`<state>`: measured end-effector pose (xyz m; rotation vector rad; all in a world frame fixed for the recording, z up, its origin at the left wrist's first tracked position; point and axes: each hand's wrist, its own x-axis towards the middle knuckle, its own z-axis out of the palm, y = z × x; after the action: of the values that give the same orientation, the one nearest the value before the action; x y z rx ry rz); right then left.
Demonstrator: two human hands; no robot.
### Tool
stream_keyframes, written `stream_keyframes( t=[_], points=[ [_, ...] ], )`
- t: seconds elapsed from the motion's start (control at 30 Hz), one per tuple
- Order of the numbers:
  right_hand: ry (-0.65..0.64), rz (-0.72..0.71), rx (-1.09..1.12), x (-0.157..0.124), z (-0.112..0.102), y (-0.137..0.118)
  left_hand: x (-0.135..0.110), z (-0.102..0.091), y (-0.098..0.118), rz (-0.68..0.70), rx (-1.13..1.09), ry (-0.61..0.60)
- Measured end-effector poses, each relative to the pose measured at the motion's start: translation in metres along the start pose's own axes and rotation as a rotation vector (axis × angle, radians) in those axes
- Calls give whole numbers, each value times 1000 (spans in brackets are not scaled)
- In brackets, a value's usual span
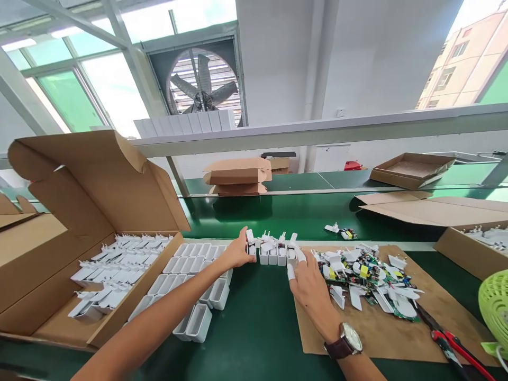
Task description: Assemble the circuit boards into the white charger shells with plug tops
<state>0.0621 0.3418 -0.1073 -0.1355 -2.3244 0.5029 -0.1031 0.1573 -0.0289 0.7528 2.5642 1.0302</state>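
A short row of white charger housings (273, 252) with plug caps stands on the green table near its far edge. My left hand (238, 251) grips the leftmost housing (250, 244) of that row, fingers closed round it. My right hand (311, 286) lies at the row's right end, fingers stretched out, with white finger cots on two fingertips; one touches the last housing (292, 256). A watch (349, 338) is on my right wrist. Just right of that hand, a pile of circuit boards and white plug caps (369, 280) rests on a cardboard sheet (436, 317).
An open carton (59, 211) at left holds several assembled white chargers; beside it lie empty white housings (198, 296) in rows. Red-handled cutters (452, 338) and a green fan (496, 307) sit at right. Folded boxes (238, 177) and a tray (413, 169) stand beyond the green conveyor belt (286, 211).
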Motion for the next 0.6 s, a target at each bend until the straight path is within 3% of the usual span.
stream_keyframes(
  t=[0.3, 0.47, 0.6],
  points=[
    [-249, 189, -62, 12, 7, -3, 13, 9, -8, -89, -39, -41],
    [-348, 306, -82, 47, 15, -10, 27, 8, -8, -76, -78, -4],
    [-391, 383, -76, 89, 29, -14, 59, -12, -8, -58, -136, 76]
  ],
)
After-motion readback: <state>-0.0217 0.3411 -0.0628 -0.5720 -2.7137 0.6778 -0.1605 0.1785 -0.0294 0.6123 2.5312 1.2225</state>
